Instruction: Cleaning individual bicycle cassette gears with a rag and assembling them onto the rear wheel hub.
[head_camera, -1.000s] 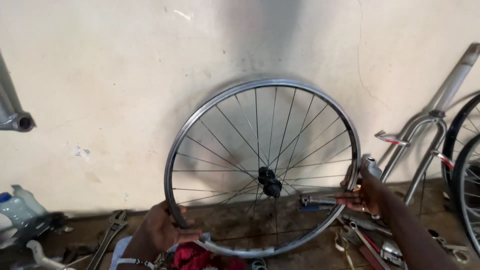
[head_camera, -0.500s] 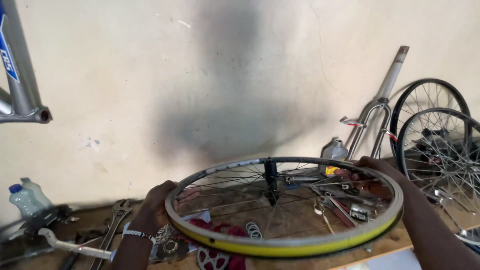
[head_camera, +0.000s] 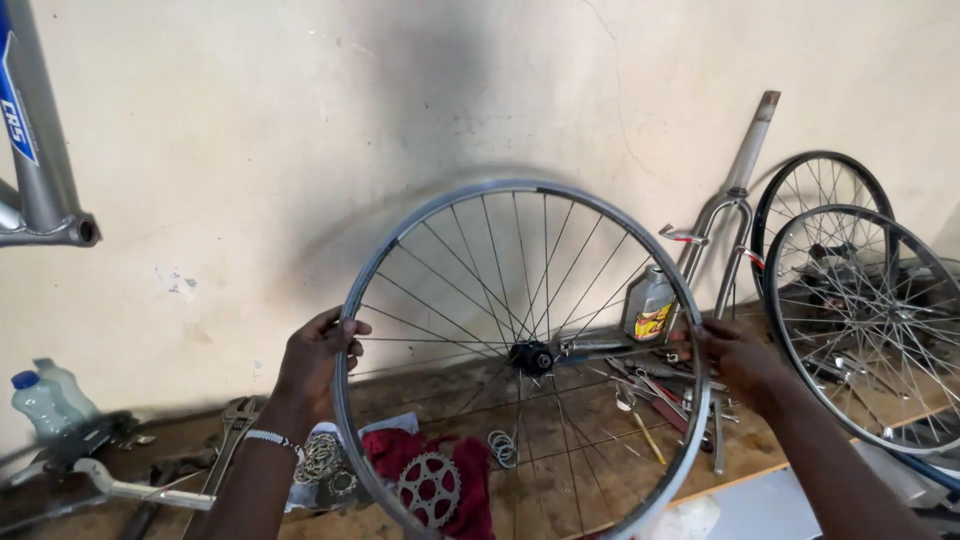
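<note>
A silver spoked bicycle wheel (head_camera: 400, 245) stands upright in front of me, facing the camera, its black hub (head_camera: 531, 357) at the middle. My left hand (head_camera: 312, 362) grips the rim on its left side. My right hand (head_camera: 738, 360) grips the rim on its right side. The wheel's bottom edge runs out of view below.
Behind is a cream wall. On the wooden bench lie a red cloth with a sprocket (head_camera: 430, 487), an oil bottle (head_camera: 649, 303), loose tools (head_camera: 650, 395) and a plastic bottle (head_camera: 45, 397). A fork (head_camera: 738, 185) and two wheels (head_camera: 868, 310) lean at right; a frame (head_camera: 40, 150) hangs left.
The wheel was upright, was tipped nearly flat half a second ago, and now stands upright again. Both hands kept hold of the rim. My view shifted left and down.
</note>
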